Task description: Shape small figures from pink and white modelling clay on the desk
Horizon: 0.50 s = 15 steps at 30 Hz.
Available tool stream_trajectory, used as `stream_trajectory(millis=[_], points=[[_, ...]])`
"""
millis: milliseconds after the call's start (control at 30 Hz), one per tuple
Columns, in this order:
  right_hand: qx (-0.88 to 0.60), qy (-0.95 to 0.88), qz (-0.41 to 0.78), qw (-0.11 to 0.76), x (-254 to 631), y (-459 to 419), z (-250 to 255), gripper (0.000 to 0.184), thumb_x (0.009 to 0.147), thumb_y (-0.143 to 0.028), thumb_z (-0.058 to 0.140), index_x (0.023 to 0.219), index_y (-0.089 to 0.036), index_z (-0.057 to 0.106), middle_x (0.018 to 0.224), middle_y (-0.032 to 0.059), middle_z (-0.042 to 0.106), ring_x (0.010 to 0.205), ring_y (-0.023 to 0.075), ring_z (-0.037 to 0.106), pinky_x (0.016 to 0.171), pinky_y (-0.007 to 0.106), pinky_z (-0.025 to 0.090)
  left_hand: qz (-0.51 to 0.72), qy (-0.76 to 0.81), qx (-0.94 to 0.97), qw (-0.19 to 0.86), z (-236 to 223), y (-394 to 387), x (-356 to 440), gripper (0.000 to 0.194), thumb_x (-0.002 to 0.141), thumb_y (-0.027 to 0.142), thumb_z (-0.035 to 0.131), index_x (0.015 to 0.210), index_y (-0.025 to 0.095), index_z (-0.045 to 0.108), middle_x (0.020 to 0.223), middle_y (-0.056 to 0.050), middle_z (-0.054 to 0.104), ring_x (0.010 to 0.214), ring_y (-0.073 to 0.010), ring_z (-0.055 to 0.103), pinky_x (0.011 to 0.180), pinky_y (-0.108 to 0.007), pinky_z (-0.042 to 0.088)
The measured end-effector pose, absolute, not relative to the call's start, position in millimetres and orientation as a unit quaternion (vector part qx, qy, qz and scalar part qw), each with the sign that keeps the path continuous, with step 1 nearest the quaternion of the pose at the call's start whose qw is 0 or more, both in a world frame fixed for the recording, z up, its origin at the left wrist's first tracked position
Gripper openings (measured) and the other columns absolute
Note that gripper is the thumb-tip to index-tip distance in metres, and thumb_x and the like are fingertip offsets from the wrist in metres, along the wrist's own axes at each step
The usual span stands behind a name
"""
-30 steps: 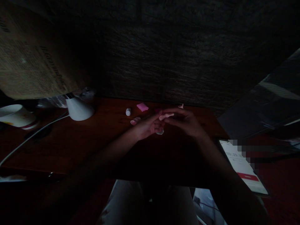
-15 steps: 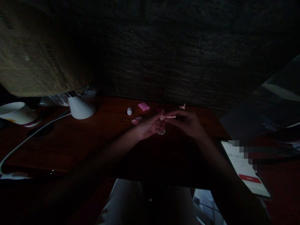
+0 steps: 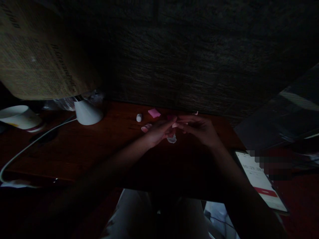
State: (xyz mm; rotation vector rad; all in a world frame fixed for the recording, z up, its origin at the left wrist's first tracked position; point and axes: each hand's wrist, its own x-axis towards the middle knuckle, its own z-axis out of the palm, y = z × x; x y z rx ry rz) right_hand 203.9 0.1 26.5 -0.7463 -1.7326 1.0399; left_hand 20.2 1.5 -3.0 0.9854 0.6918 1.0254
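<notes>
Over the wooden table, my left hand (image 3: pixel 160 131) and my right hand (image 3: pixel 201 130) meet with fingers closed around a small pale pink piece (image 3: pixel 175 125) that looks like modelling clay. My fingers cover part of it. Just below the left fingers lies a flat whitish piece (image 3: pixel 171 139). To the left are a ridged pink lump (image 3: pixel 146 127), a small white lump (image 3: pixel 139 117) and a bright pink four-cornered piece (image 3: pixel 154 113). A dark magenta piece (image 3: pixel 170 117) shows behind my fingers. Beyond the right hand sits a small pale pink bit (image 3: pixel 195 113).
A lamp with a white base (image 3: pixel 87 113) and printed shade (image 3: pixel 47 63) stands on the left, its white cable (image 3: pixel 37 144) crossing the table (image 3: pixel 112 129). Beside it is a paper cup (image 3: pixel 21 118). A lit phone (image 3: pixel 259 181) lies at the right. A dark textured wall (image 3: pixel 174 59) rises behind.
My right fingers have closed in toward the left hand, so less of the pale pink piece shows. More of the whitish piece beneath is visible. The view has shifted slightly.
</notes>
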Motion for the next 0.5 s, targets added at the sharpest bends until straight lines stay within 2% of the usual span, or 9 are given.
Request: stream_trajectory(millis=[133, 233, 300, 500], points=[[-0.318, -0.706, 0.406, 0.486, 199.1, -1.1, 22.9, 0.024, 0.077, -0.032, 0.084, 0.100, -0.026, 0.079, 0.097, 0.0029, 0.080, 0.082, 0.0193, 0.074, 0.064, 0.032, 0.061, 0.450, 0.308, 0.454, 0.704, -6.4, 3.1, 19.0, 0.042, 0.079, 0.055, 0.075, 0.081, 0.014, 0.066, 0.070, 0.001, 0.059, 0.060, -0.0066, 0.052, 0.058, -0.021, 0.042], [-0.311, -0.698, 0.405, 0.502, 198.0, -1.3, 21.6, 0.025, 0.076, -0.032, 0.085, 0.099, -0.026, 0.078, 0.098, 0.0026, 0.080, 0.089, 0.0197, 0.075, 0.081, 0.037, 0.062, 0.468, 0.315, 0.443, 0.697, -5.7, 2.7, 19.5, 0.041, 0.077, 0.053, 0.078, 0.080, 0.014, 0.065, 0.068, 0.002, 0.058, 0.059, -0.0060, 0.051, 0.057, -0.020, 0.042], [-0.314, -0.694, 0.412, 0.500, 199.3, -1.0, 22.2, 0.029, 0.075, -0.032, 0.086, 0.102, -0.026, 0.078, 0.102, 0.0031, 0.080, 0.094, 0.0207, 0.075, 0.087, 0.039, 0.061, 0.473, 0.313, 0.443, 0.694, -3.8, 2.1, 19.6, 0.040, 0.077, 0.052, 0.079, 0.081, 0.014, 0.066, 0.069, 0.001, 0.059, 0.060, -0.0063, 0.052, 0.057, -0.019, 0.043], [-0.338, -0.694, 0.406, 0.490, 203.9, 0.8, 25.5, 0.030, 0.074, -0.036, 0.085, 0.101, -0.026, 0.078, 0.098, 0.0030, 0.080, 0.082, 0.0188, 0.074, 0.071, 0.033, 0.062, 0.483, 0.303, 0.450, 0.688, 1.4, 2.6, 17.5, 0.034, 0.080, 0.046, 0.078, 0.094, 0.016, 0.069, 0.083, -0.001, 0.067, 0.069, -0.0079, 0.059, 0.064, -0.020, 0.047]])
